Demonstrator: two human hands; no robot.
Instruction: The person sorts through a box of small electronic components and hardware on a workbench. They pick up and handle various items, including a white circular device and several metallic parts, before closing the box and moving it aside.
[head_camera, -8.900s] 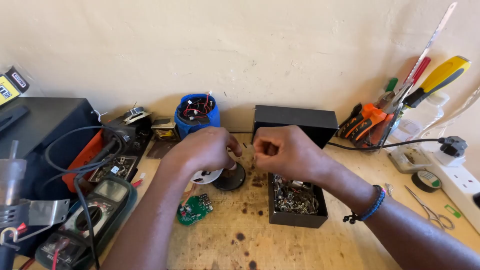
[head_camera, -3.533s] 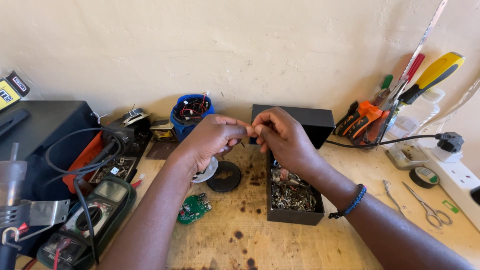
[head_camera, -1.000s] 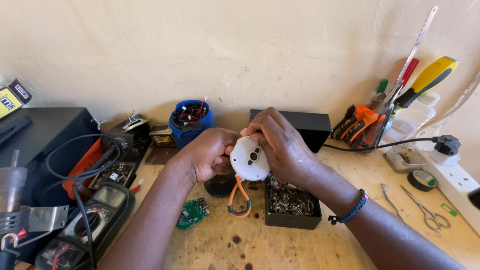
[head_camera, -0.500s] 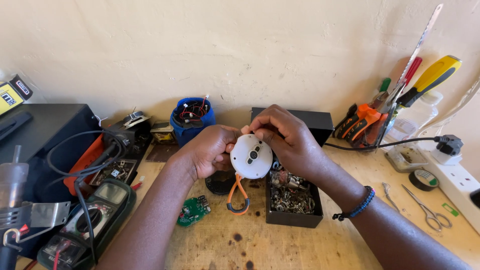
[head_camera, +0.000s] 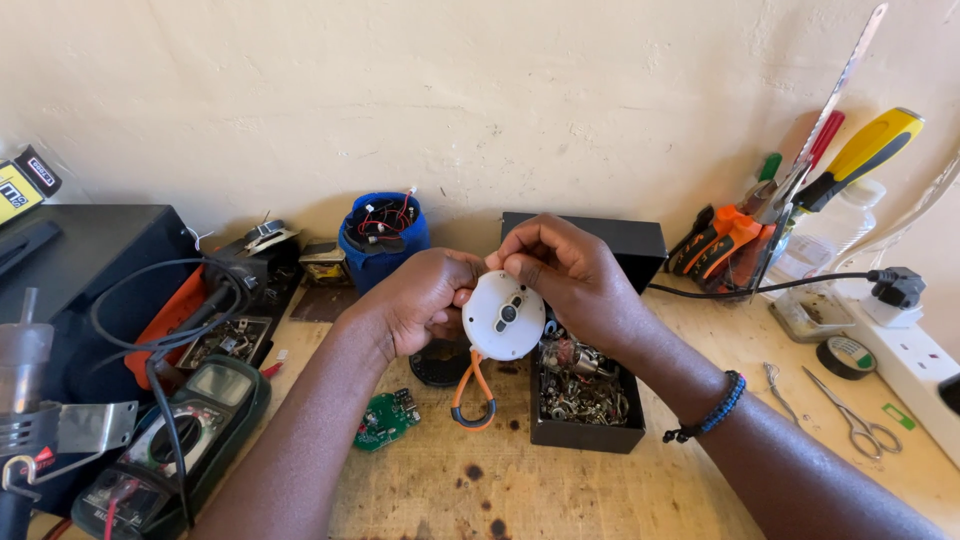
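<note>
Both hands held a round white plastic disc (head_camera: 503, 315) with a small dark slot at its middle, raised above the counter (head_camera: 600, 490). The left hand (head_camera: 420, 300) was closed on the disc's left edge, and the right hand (head_camera: 565, 275) pinched its top rim between fingertips and thumb. An orange wire loop with a dark band (head_camera: 473, 395) hung from the disc's lower edge.

Just beneath, an open black rectangular box of small metal parts (head_camera: 585, 395) stood on the scuffed, stained wooden counter, with a small green circuit board (head_camera: 385, 420) to its left. A green multimeter (head_camera: 175, 445) lay at the far left, a blue cylindrical container of wires (head_camera: 383, 235) stood against the cream plaster wall, and steel scissors (head_camera: 850, 410) lay to the right.

Half a second earlier the disc sat in nearly the same place, with both hands already gripping it.
</note>
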